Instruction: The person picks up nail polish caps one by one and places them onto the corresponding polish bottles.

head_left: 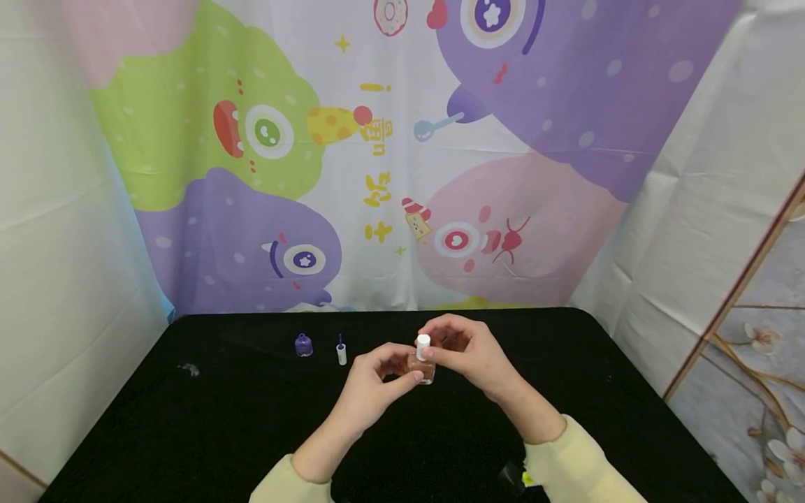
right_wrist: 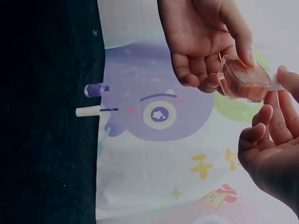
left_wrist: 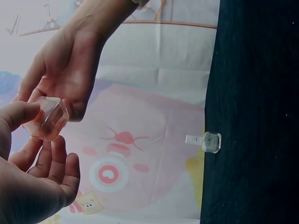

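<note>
My left hand (head_left: 374, 384) holds a small clear bottle of brownish-pink nail polish (head_left: 425, 370) by its glass sides, between thumb and fingers. Its white cap (head_left: 423, 341) is pinched by my right hand (head_left: 474, 355), and the cap sits on the bottle neck. Both hands are raised above the black table. To their left stands an uncapped bottle of purple nail polish (head_left: 304, 345). Beside it, the white cap of that colour (head_left: 342, 354) stands upright, its purple-coated brush (head_left: 340, 339) pointing up.
A capped pale grey nail polish bottle (left_wrist: 211, 142) stands on the table in the left wrist view. A clear scrap (head_left: 189, 369) lies on the black tabletop (head_left: 207, 419) at left. A cartoon-print curtain (head_left: 390, 272) hangs behind the table. A dark object (head_left: 511, 479) is near the right sleeve.
</note>
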The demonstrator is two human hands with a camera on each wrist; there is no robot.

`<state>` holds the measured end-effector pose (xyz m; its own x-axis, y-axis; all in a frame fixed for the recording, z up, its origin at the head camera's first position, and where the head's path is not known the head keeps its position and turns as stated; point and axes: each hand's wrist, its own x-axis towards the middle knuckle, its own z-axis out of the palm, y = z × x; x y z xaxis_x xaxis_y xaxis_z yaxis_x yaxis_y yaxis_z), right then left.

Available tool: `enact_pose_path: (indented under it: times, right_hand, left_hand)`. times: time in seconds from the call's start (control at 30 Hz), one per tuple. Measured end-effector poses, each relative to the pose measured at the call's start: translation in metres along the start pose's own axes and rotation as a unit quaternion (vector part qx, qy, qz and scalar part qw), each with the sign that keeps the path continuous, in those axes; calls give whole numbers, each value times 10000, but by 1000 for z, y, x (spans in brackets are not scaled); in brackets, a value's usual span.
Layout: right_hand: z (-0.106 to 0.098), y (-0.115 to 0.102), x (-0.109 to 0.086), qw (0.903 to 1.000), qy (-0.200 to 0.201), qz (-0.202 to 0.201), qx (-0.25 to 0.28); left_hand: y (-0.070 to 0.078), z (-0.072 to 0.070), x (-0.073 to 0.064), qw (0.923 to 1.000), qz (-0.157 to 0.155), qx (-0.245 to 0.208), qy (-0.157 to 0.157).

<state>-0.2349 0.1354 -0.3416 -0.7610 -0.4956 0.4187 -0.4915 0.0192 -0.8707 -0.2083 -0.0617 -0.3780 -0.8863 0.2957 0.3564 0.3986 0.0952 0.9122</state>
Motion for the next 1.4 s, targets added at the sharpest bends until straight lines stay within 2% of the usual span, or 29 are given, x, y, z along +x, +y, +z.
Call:
enact_pose_path:
  times: [0.2, 0.47, 0.67, 1.07, 1.4]
  right_hand:
    - [2, 0, 1, 9999, 127, 96, 44]
    - [5, 3, 2, 9985, 376, 357, -175]
    - [5, 2, 2, 9978, 424, 444, -231]
    - [1, 0, 2, 9997, 87, 248, 33]
    - [-1, 1, 2, 9985, -424, 156, 304]
  left_hand:
    - [0, 0, 0, 10000, 25, -8, 0]
    - [-2, 2, 1, 9999, -159, -2, 28]
    - [-3, 2, 1, 9999, -119, -42, 39]
    - [0, 2, 1, 9997, -65, -184, 124]
    - [-1, 1, 1, 9997, -100, -197, 63]
